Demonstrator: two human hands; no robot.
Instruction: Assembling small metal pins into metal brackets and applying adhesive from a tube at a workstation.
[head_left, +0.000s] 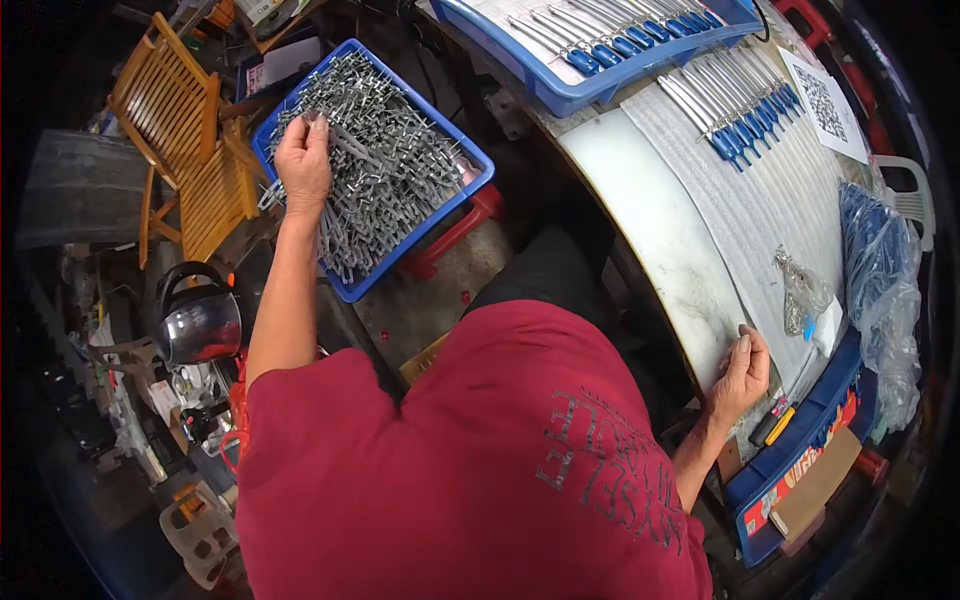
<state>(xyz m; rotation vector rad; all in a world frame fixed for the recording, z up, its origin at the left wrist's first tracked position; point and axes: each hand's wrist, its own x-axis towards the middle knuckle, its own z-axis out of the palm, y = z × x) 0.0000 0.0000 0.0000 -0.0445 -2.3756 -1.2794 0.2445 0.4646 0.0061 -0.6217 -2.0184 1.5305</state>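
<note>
My left hand point(303, 165) is over a blue plastic crate point(478, 180) heaped with small grey metal parts point(400, 190). Its thumb and fingers are pinched together; a flat grey strip shows beside them, but I cannot make out what they hold. At the near edge of the white worktop point(650, 235), my right hand point(742, 375) has thumb and forefinger pressed together. Anything between them is too small to name. Close by on a pale foam sheet point(770, 220) lies a clear bag of small metal pieces point(798, 290).
Blue-handled metal rods point(745, 135) lie in a row on the foam, more in a blue tray point(570, 95) behind. A blue bin point(740, 495) with cardboard stands at right, below clear plastic wrapping point(885, 300). Left are a wooden folding chair point(185, 130) and a kettle point(200, 320).
</note>
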